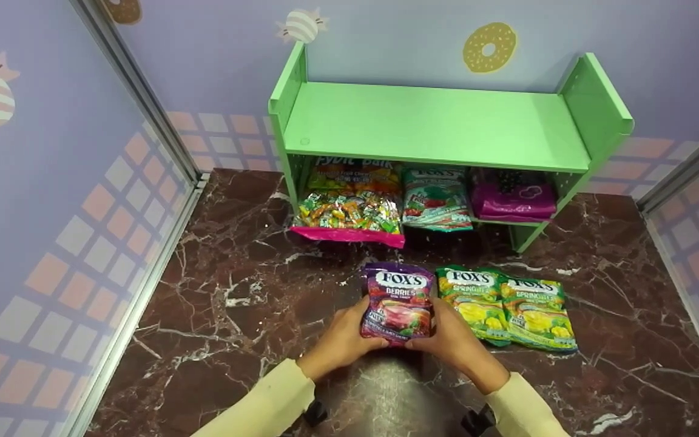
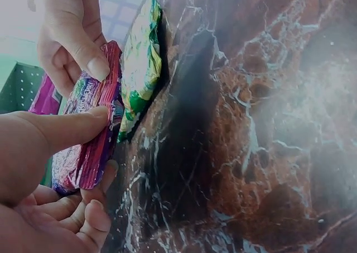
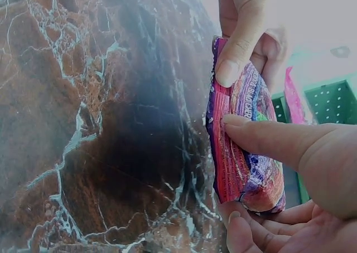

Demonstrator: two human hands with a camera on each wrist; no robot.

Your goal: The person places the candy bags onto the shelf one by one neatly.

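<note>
Both hands hold a purple Fox's Berries candy bag (image 1: 398,306) above the marble surface, in front of the shelf. The left hand (image 1: 349,331) grips its left side and the right hand (image 1: 449,334) its right side. In the left wrist view, the thumbs of the left hand (image 2: 50,169) and the right hand (image 2: 70,35) lie on the bag's crimped lower edge (image 2: 100,135), fingers underneath. The right wrist view shows the same hold on the bag (image 3: 245,141). Just right of it lie two Fox's Springtea-like yellow-green candy bags (image 1: 471,303) (image 1: 537,312), side by side.
A green shelf (image 1: 434,124) stands at the back. Its lower level holds a large fruit chew bag (image 1: 349,203), a teal Fox's bag (image 1: 437,200) and a magenta pack (image 1: 513,200). Patterned walls (image 1: 40,243) with metal edging flank the dark marble surface (image 1: 222,340).
</note>
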